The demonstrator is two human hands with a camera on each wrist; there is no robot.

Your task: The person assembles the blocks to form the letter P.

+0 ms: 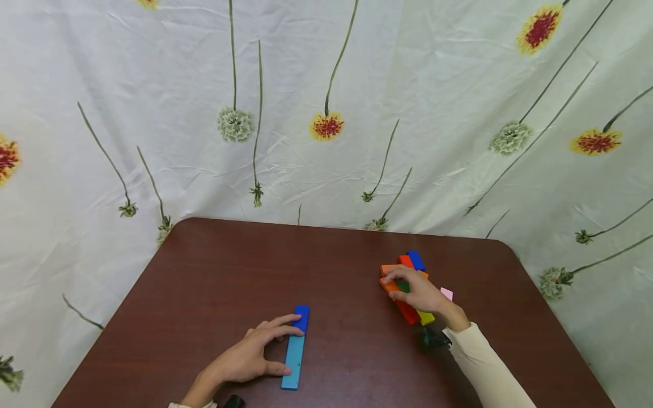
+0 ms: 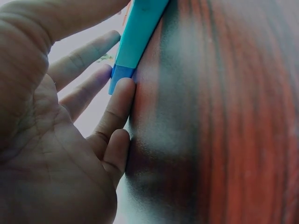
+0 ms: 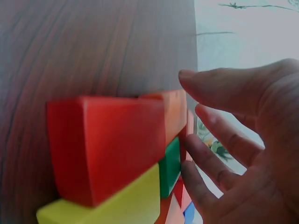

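A light blue block and a dark blue block lie end to end in a line on the table. My left hand rests beside this line, thumb near the light blue block and fingertips at the dark blue one, fingers extended. Over a cluster of coloured blocks at the right hovers my right hand, its thumb and fingers spread apart. Under and around it are an orange block, a red block, a yellow block and a green block. The right hand grips none of them.
Another blue block lies at the cluster's far end, and a pink block shows behind the right wrist. A dark device sits under that wrist. The brown table ends at a flowered cloth.
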